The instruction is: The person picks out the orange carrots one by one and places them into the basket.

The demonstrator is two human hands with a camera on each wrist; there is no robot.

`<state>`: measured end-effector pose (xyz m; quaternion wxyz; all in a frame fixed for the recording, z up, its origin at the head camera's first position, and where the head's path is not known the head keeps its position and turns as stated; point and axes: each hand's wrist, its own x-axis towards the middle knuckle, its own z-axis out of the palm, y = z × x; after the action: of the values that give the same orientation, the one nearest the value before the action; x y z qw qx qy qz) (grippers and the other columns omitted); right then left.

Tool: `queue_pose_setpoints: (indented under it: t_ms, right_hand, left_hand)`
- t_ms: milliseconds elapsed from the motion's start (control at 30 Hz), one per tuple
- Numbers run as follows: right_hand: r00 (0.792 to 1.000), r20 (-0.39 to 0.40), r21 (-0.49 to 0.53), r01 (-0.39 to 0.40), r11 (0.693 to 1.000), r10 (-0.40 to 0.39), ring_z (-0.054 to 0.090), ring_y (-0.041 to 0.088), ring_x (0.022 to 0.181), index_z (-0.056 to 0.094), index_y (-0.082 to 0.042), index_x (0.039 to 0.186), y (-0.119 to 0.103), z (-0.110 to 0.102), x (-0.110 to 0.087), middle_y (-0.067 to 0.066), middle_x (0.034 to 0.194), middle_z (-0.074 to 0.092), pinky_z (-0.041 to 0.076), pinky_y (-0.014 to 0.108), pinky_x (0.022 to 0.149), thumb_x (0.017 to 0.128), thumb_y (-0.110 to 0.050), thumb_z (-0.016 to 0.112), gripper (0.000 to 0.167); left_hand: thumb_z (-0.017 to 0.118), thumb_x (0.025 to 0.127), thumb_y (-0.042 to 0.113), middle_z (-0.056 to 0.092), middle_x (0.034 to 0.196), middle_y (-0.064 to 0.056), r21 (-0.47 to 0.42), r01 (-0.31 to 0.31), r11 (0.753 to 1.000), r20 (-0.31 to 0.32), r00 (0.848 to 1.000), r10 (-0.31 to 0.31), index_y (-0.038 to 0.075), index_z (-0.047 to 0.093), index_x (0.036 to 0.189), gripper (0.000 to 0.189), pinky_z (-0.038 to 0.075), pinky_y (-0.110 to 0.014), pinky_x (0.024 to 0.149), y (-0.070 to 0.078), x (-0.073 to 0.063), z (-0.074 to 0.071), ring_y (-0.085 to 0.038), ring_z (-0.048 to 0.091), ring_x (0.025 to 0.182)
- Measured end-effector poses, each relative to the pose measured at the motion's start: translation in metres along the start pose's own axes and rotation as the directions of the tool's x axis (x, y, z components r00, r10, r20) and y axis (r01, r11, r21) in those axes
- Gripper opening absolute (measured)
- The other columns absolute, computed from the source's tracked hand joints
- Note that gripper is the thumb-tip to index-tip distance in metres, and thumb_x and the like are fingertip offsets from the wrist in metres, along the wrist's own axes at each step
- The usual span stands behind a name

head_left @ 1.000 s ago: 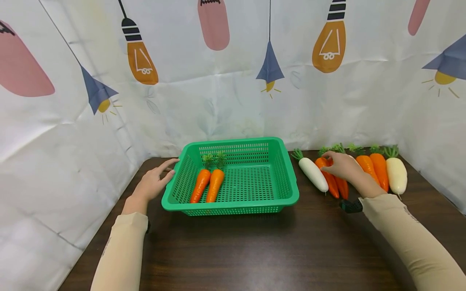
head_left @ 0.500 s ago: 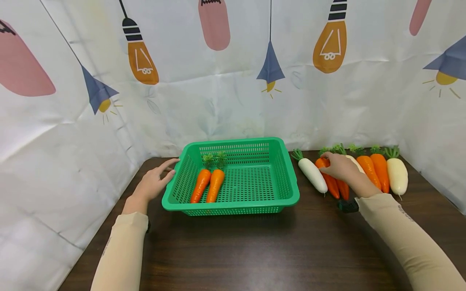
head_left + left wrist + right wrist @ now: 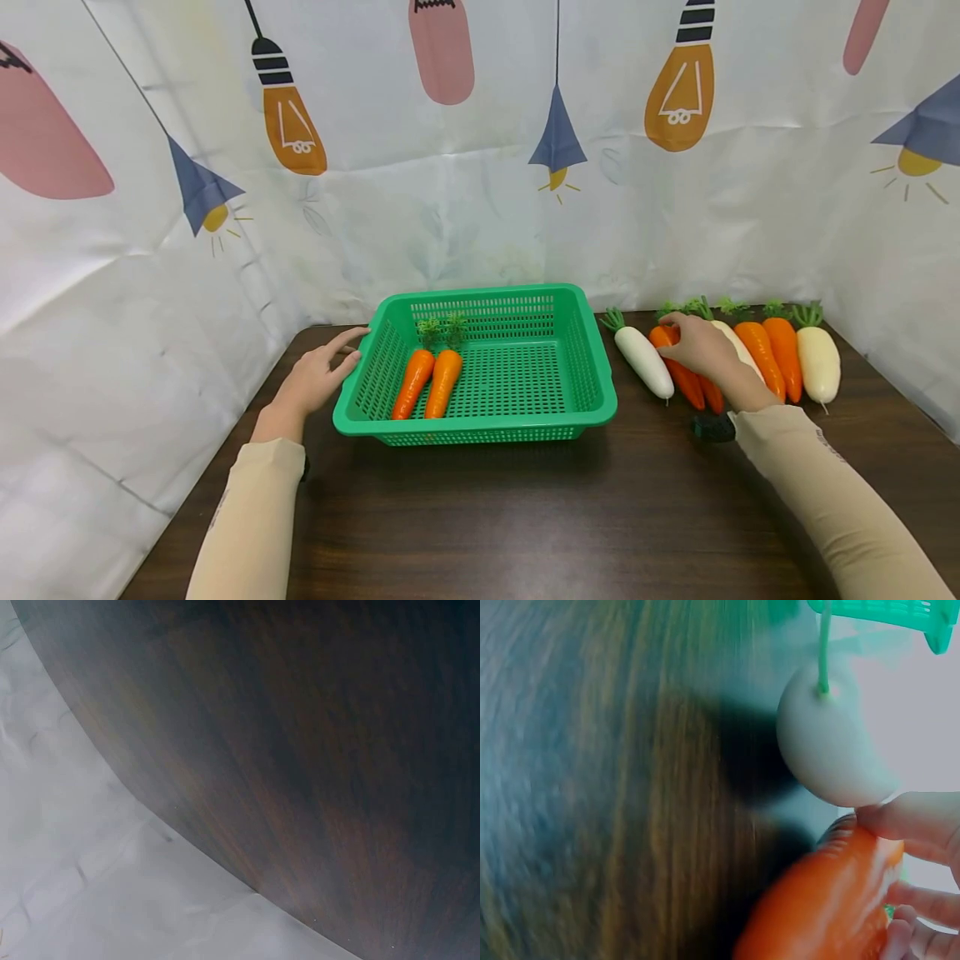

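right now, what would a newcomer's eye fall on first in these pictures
Probably the bright green basket mid-table in the head view, with two orange carrots side by side in its left part. Next, perhaps, the right hand gripping a red-orange carrot among the vegetables at the table's right. Behind, big orange bulbs printed on the white backdrop also stand out.

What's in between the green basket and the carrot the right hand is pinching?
A white radish lies between the green basket and that carrot in the right hand; the head view shows it.
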<state>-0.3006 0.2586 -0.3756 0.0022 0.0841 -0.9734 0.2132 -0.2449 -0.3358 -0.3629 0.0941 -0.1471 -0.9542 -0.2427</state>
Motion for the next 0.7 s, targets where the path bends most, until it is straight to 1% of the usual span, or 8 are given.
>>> queue_pose_setpoints:
  t_ms: [100, 267, 500, 700]
  right_hand:
    - [0.999, -0.043, 0.037, 0.008, 0.999, -0.006, 0.057, 0.051, 0.109, 0.052, 0.007, 0.142, 0.001, 0.003, -0.001, 0.036, 0.131, 0.053, 0.050, 0.061, 0.085, 0.095, -0.014, 0.070, 0.055]
    - [0.993, -0.118, 0.056, 0.016, 0.998, -0.009, 0.055, 0.050, 0.106, 0.053, 0.005, 0.141, 0.000, 0.006, -0.003, 0.035, 0.128, 0.051, 0.050, 0.059, 0.079, 0.093, -0.012, 0.072, 0.054]
    - [0.984, -0.180, 0.073, 0.028, 0.997, -0.014, 0.053, 0.054, 0.108, 0.052, 0.006, 0.141, -0.001, 0.005, -0.006, 0.038, 0.135, 0.046, 0.048, 0.064, 0.082, 0.094, -0.012, 0.073, 0.054]
    - [0.976, -0.219, 0.111, 0.040, 0.993, -0.015, 0.052, 0.054, 0.109, 0.054, 0.004, 0.141, 0.000, 0.003, -0.011, 0.037, 0.133, 0.047, 0.047, 0.065, 0.085, 0.094, -0.012, 0.074, 0.054]
  left_hand:
    - [0.046, 0.110, 0.041, 0.062, 0.132, -0.024, -0.001, 0.003, 1.000, 0.002, 1.000, -0.003, 0.019, 0.041, 0.158, 0.053, 0.048, -0.065, 0.090, 0.000, 0.000, 0.000, -0.045, 0.063, 0.113]
    - [0.046, 0.110, 0.041, 0.062, 0.132, -0.025, -0.001, 0.004, 1.000, 0.002, 1.000, -0.004, 0.018, 0.041, 0.157, 0.053, 0.047, -0.066, 0.090, 0.000, 0.000, 0.000, -0.046, 0.063, 0.112]
    - [0.045, 0.110, 0.041, 0.062, 0.132, -0.027, 0.001, 0.007, 1.000, -0.004, 1.000, -0.007, 0.017, 0.041, 0.158, 0.053, 0.046, -0.067, 0.091, 0.001, 0.000, 0.000, -0.047, 0.062, 0.114]
    - [0.045, 0.110, 0.040, 0.062, 0.132, -0.027, 0.006, 0.004, 1.000, -0.001, 1.000, -0.004, 0.017, 0.041, 0.157, 0.053, 0.047, -0.067, 0.090, 0.001, 0.001, 0.000, -0.047, 0.062, 0.113]
